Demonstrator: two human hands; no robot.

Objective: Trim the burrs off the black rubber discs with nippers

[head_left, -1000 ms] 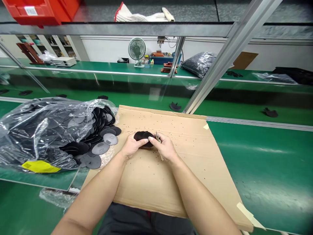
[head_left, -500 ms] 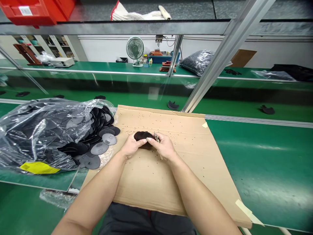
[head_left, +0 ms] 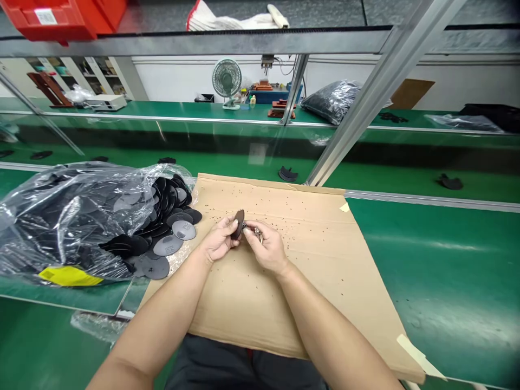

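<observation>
My left hand (head_left: 220,238) grips a dark brown, rounded flat pad (head_left: 238,224), tilted up on its edge between thumb and fingers. My right hand (head_left: 266,246) is closed round a small shiny metal tool (head_left: 258,234), which looks like a clipper, its tip by the pad's right edge. Fingers hide most of the tool. Both hands are above a cardboard sheet (head_left: 247,314) sprinkled with tiny dark specks. To the left, black and grey oval pads (head_left: 168,245) spill out of a clear plastic bag (head_left: 73,211).
A slanted metal post (head_left: 365,108) rises beyond the sheet. Dark curved pieces (head_left: 288,174) lie on the green conveyor behind. Overhead, a shelf carries a red bin (head_left: 65,19) and a white glove (head_left: 235,20). A fan (head_left: 226,78) stands on the far bench.
The pad has turned from lying flatter between both hands to standing on edge in my left hand. My right thumb has come off its face, and the tool has shifted to its right edge.
</observation>
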